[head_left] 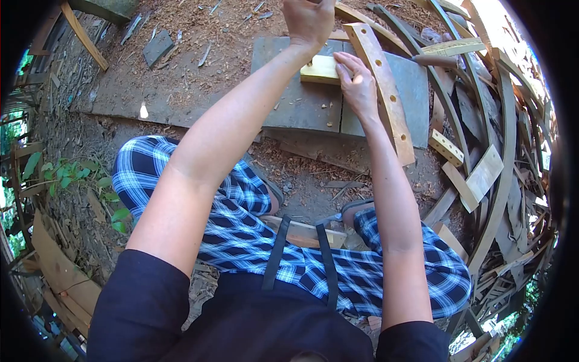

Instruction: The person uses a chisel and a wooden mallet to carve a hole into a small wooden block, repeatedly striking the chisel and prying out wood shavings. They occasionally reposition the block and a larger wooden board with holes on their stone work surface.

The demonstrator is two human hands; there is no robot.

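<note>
At the top edge of the view is my left hand (pixel 309 24), closed in a fist, with its fingertips and most of what it grips cut off. Below it a short pale-yellow wooden block (pixel 321 70) lies on grey flat slabs (pixel 301 108). A small dark spot shows near the block's left end, too small to make out. My right hand (pixel 359 87) grips the block's right end, fingers over its top and side. Just right of that hand a long wooden bar with several round holes (pixel 395 105) lies slanted across the slabs.
A smaller block with holes (pixel 446 148) and a pale board (pixel 484 175) lie at the right, beside piled curved wood strips (pixel 503 163). Wood shavings (pixel 223 30) cover the ground beyond. A grey chunk (pixel 158 48) lies upper left. My crossed legs are below.
</note>
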